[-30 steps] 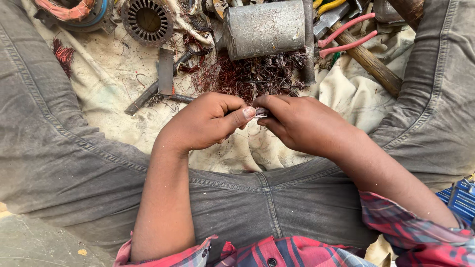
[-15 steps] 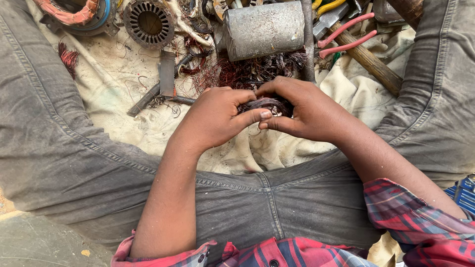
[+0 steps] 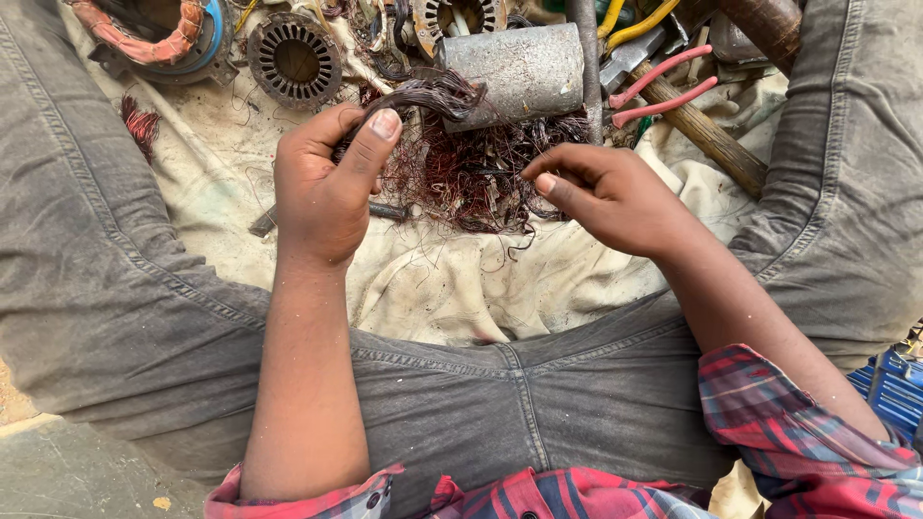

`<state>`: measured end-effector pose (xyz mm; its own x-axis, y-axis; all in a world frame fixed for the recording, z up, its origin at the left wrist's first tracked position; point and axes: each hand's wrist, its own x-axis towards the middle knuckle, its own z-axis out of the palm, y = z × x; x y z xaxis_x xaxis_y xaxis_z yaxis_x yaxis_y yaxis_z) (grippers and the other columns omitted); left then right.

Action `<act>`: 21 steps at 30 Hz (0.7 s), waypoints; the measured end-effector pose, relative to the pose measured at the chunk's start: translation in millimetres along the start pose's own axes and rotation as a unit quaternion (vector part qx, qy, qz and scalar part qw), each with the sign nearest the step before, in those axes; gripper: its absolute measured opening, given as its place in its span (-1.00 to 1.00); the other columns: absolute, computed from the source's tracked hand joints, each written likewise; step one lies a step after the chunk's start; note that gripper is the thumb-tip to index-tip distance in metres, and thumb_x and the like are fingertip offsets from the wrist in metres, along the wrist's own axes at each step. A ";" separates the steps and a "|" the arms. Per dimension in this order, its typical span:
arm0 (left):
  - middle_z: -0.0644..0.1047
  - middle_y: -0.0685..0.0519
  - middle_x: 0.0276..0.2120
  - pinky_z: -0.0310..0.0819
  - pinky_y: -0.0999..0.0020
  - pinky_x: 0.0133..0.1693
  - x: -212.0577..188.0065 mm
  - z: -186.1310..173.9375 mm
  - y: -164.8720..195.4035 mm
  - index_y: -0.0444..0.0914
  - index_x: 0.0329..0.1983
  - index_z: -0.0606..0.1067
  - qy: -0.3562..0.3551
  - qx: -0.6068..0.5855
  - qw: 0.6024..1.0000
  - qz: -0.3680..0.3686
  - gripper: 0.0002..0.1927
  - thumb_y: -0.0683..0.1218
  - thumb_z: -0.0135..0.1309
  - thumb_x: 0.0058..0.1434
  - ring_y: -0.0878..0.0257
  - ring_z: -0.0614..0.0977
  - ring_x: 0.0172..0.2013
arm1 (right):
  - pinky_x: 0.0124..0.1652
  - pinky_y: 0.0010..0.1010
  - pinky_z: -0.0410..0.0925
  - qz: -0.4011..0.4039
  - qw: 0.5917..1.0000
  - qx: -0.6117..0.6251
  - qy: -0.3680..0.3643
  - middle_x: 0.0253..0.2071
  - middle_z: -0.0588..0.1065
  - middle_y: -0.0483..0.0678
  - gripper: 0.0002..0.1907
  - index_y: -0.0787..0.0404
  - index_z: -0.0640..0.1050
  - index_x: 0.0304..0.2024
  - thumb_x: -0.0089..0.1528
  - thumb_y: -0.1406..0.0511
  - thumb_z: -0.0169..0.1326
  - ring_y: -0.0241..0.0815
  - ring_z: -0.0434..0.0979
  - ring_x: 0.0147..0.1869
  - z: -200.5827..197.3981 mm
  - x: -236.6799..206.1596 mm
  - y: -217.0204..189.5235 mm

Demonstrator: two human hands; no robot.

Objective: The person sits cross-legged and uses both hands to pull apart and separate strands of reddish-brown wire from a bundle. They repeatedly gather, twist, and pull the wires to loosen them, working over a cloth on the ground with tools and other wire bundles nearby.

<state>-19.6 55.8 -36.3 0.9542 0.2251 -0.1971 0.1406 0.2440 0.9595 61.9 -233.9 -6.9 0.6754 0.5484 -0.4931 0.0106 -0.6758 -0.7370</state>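
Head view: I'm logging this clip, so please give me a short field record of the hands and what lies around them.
left hand: gripping a wire bundle, dark and curved
right hand: fingers pinched, nothing clearly held, over a pile of loose wire
beyond the hands: grey metal cylinder, round slotted core, red-handled pliers
surface: pale cloth

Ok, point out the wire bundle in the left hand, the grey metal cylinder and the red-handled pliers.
wire bundle (image 3: 428, 96), head view, on the dark looped strands above the thumb.
grey metal cylinder (image 3: 524, 72), head view, middle of its side.
red-handled pliers (image 3: 663, 88), head view, between the red handles' grips.
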 end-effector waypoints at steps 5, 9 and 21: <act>0.41 0.19 -0.54 0.20 0.53 -0.51 3.9 -1.1 -2.1 -0.20 -0.42 0.47 -0.020 -0.114 0.987 -0.113 -0.68 0.05 0.13 0.40 0.46 0.36 -0.55 | -0.16 -0.53 0.28 -0.060 0.968 0.218 0.112 -0.24 0.47 -0.14 -0.68 0.34 0.59 0.00 0.47 0.17 0.16 -0.37 0.38 -0.18 -22.3 -8.5 7.5; 0.33 0.17 -0.61 0.14 0.53 -0.53 0.6 6.5 -5.0 -0.21 -0.48 0.42 -0.089 -0.184 0.967 -0.150 -0.58 0.10 0.05 0.45 0.44 0.26 -0.63 | 0.12 -0.46 0.44 -0.151 0.966 0.040 0.206 0.13 0.42 -0.04 -0.57 0.37 0.46 0.23 0.49 0.17 0.15 -0.32 0.46 0.18 -22.6 -7.8 0.0; 0.14 0.21 -0.69 0.27 0.37 -0.40 -2.8 29.6 -21.4 -0.21 -0.47 0.38 -0.166 -0.255 0.932 -0.198 -0.54 0.12 -0.09 0.52 0.35 0.25 -0.64 | 0.22 -0.37 0.41 -0.136 0.920 0.368 -0.021 0.00 0.55 -0.06 -0.70 0.29 0.51 0.14 0.44 0.25 0.12 -0.25 0.54 0.14 7.7 -4.2 -0.3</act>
<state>-17.4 22.1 -50.3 0.8954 -0.2605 -0.3612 0.4356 0.6811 0.5885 53.4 -232.2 -8.2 0.6924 0.6764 -0.2510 -0.3377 -0.0035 -0.9412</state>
